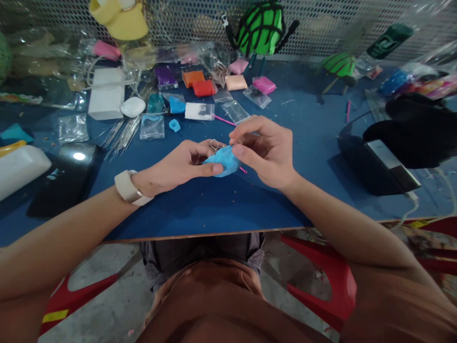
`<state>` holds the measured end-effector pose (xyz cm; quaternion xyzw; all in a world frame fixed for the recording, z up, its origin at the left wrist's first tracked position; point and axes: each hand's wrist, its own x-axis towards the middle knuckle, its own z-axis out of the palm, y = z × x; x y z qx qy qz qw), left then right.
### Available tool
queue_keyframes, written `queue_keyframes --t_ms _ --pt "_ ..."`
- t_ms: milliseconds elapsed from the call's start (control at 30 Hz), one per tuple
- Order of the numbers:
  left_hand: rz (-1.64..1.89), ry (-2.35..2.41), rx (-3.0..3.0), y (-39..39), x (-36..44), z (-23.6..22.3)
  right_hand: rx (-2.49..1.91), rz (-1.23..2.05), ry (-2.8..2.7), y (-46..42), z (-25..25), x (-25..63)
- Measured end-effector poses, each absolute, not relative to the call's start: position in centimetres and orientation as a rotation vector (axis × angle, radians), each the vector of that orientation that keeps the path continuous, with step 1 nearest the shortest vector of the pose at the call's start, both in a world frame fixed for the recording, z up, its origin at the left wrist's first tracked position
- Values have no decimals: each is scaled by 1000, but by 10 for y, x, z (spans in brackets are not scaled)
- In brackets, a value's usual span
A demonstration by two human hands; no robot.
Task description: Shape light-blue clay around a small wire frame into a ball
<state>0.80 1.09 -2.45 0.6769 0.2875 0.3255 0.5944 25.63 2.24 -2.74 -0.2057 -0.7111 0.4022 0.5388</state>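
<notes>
A lump of light-blue modelling clay [224,161] is held above the table's front half, with thin wire loops sticking up along its far side. My left hand [194,159] grips its left end, thumb laid across the near face and fingers behind. At the right end, my right hand [262,150] is closed in a pinch around a small wire loop [238,142], its thumb tip against the clay. Its other fingers are curled and partly hidden. A pink stick tool [243,170] with a tiny ring end shows just under the clay.
Beyond my hands lie clay packets, including a red packet [204,88], and a small blue clay bit [174,125]. Wires [123,136] and a phone [66,178] are at left. Green-and-black turtle-like figures [262,28] stand behind; a black device [382,166] sits right.
</notes>
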Motion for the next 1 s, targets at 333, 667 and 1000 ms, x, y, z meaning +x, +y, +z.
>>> queue_keyframes --t_ms 333,667,1000 --pt "755 637 1648 6 11 -19 -549 963 -1714 26 -25 262" --pt "1032 607 1380 9 10 -27 -572 1279 -1676 39 -26 273" --pt "1009 696 1439 12 4 -30 -463 1221 -1733 39 -25 273"
